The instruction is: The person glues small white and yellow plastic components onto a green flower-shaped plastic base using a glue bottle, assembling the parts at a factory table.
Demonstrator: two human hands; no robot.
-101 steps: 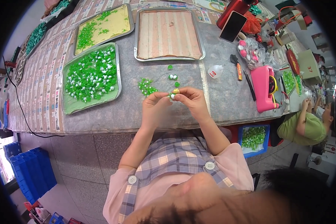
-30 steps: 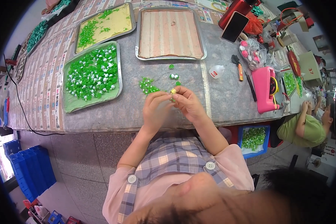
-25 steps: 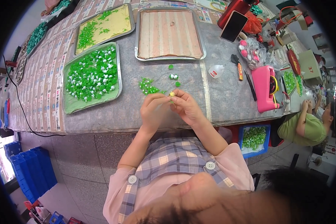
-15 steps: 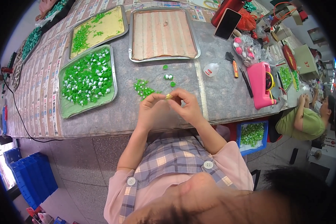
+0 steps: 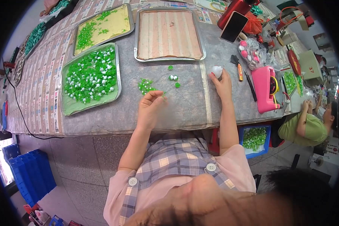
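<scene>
Your left hand (image 5: 150, 109) hangs just over the grey table (image 5: 120, 113), thumb and forefinger pinched together on something too small to make out, the other fingers loosely curled. It sits just near of the small heap of green beads (image 5: 147, 86) lying loose on the tabletop. Your right hand (image 5: 223, 81) is stretched out farther and to the right, fingers extended and touching a small white container (image 5: 216, 70); whether it grips it cannot be told. A few single green pieces (image 5: 173, 76) lie between the two hands, toward the far side. To the left, a green-lined tray (image 5: 69, 109) carries a spread of green and white beads. Beyond it stands a yellow-lined tray (image 5: 115, 28) with green pieces, and to its right a striped tray (image 5: 169, 34). Right of your right hand, a pink case (image 5: 263, 88) rests on the table edge.
</scene>
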